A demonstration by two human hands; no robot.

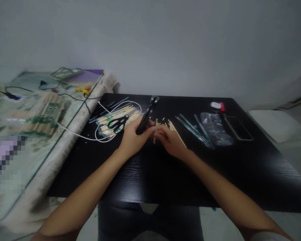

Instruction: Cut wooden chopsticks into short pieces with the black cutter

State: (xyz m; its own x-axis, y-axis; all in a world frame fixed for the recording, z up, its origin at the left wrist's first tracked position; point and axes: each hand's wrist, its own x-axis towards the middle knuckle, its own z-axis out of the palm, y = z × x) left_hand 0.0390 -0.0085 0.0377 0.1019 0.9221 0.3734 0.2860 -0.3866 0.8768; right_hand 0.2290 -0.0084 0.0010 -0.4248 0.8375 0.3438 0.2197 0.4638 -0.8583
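My left hand (pixel 134 134) is closed around a long black object (pixel 146 115) with a shiny far end; its exact kind I cannot make out. Between both hands stand short light wooden stick pieces (pixel 155 138), roughly upright. The fingers of my right hand (pixel 172 140) pinch these pieces, and the left fingertips meet them there. Loose wooden chopsticks (pixel 171 125) lie on the black table (pixel 145 180) just beyond my right hand, partly hidden by it. Left of my left hand, black-handled scissors (pixel 118 124) rest on wrapped chopsticks (pixel 106 130) with green print.
A white cable (pixel 84 137) loops around the wrapped chopsticks. To the right lie torn wrappers (pixel 194 130), a clear plastic bag (pixel 213 127), a phone (pixel 238 128) and a white case (pixel 215 105). A glass-topped surface (pixel 37 167) at left bears a larger chopstick bundle (pixel 43 112).
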